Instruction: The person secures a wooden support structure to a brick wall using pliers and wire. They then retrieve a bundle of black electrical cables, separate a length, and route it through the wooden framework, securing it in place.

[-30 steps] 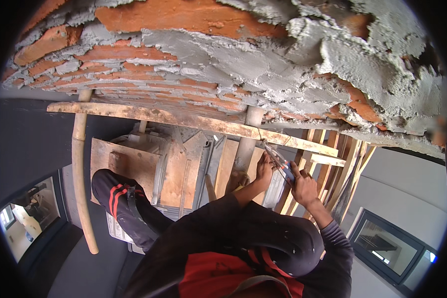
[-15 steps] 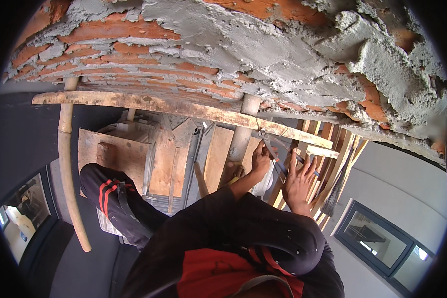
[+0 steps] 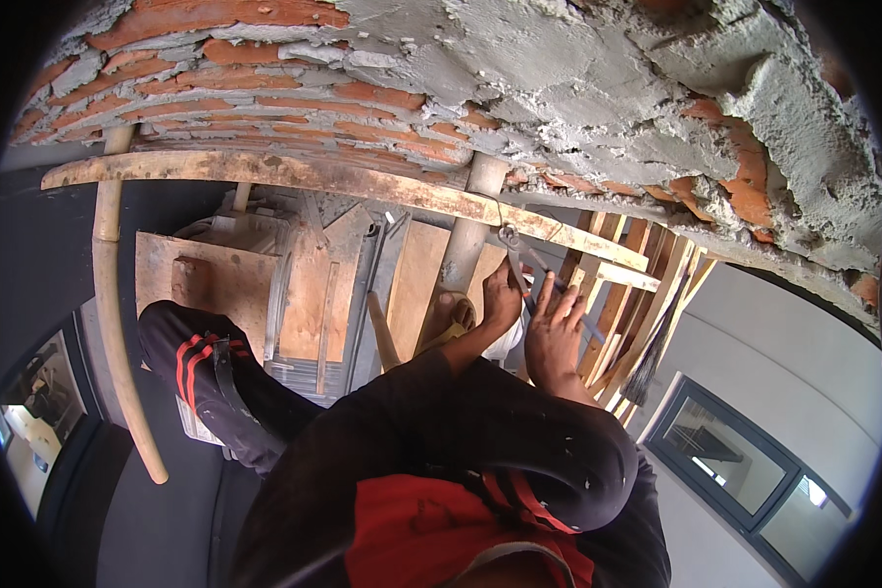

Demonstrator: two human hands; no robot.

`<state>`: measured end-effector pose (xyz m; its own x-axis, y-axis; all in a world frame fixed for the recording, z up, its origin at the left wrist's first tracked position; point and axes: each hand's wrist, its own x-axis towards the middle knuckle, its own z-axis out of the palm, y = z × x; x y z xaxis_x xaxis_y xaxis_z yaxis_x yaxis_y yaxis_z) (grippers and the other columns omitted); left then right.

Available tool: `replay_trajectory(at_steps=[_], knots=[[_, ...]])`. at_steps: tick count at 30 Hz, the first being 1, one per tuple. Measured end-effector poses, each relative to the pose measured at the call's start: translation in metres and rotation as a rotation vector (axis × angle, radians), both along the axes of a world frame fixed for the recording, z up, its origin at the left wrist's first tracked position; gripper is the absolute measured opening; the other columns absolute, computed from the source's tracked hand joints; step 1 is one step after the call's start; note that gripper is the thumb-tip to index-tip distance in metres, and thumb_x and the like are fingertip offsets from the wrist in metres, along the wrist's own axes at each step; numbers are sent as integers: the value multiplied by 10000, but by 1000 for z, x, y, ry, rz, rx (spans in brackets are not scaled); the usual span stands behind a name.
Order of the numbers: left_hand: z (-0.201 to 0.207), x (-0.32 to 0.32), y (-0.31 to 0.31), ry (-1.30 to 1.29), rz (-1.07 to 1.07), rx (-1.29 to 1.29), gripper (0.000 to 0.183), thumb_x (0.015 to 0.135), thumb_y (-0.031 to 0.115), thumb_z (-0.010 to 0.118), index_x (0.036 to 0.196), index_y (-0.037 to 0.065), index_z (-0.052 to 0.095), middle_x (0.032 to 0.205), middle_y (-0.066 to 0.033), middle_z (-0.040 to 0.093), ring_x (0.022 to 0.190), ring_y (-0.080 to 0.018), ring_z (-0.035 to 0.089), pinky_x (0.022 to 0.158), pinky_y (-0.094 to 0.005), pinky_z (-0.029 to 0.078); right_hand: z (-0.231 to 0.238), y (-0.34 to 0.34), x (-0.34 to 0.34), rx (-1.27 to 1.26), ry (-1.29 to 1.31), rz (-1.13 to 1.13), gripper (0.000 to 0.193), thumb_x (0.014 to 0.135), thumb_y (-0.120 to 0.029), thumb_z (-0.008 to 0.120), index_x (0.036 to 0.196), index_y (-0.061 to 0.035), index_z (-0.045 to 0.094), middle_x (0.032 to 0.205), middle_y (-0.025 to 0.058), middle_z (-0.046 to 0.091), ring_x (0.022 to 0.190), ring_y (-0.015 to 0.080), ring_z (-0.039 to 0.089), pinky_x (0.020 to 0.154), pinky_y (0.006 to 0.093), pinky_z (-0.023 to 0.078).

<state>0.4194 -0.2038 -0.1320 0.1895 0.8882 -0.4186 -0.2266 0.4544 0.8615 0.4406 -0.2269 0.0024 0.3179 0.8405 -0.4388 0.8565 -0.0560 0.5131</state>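
Steel pincers (image 3: 509, 237) with long handles have their jaws at a dark wire loop (image 3: 501, 209), where a long wooden board (image 3: 363, 182) crosses a round wooden pole (image 3: 464, 257). My left hand (image 3: 503, 298) is closed around the pincers' handle that has a red-orange part; its fingertips are partly hidden. Against the other handle, blurred by motion, rests my right hand (image 3: 555, 343), its fingers stretched out and apart. Both hands are just below the board, close together.
A rough brick wall (image 3: 265, 103) smeared with grey mortar rises ahead. At left stands a slim pole (image 3: 118, 333). Below are plywood boards (image 3: 323, 318) and a bare foot (image 3: 443, 312). Several timber strips (image 3: 647, 284) lean at right, near a window (image 3: 735, 461).
The view has shifted, so the scene sits further left and higher. My right hand has moved closer to my left, and the pincers' handle beside it has swung.
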Motion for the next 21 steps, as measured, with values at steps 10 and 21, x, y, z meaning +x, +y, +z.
replay_trajectory(at_steps=[10,21], knots=[[4,-12,-1,111,-39,159,196,861,70,459,1004,-4,571,872,-182,623,803,-364,605,704,-415,470,11,17,18,-136,51,4,701,825,-121,496,1430,-2,163,1197,244,481,1034,346,531,829,399,495],[29,22,-3,-686,404,-469,264,938,241,501,1047,1,496,862,-94,609,792,-162,607,659,-302,474,-3,23,63,60,403,-122,547,746,-79,542,1278,-15,433,1085,271,557,966,426,577,793,481,496]])
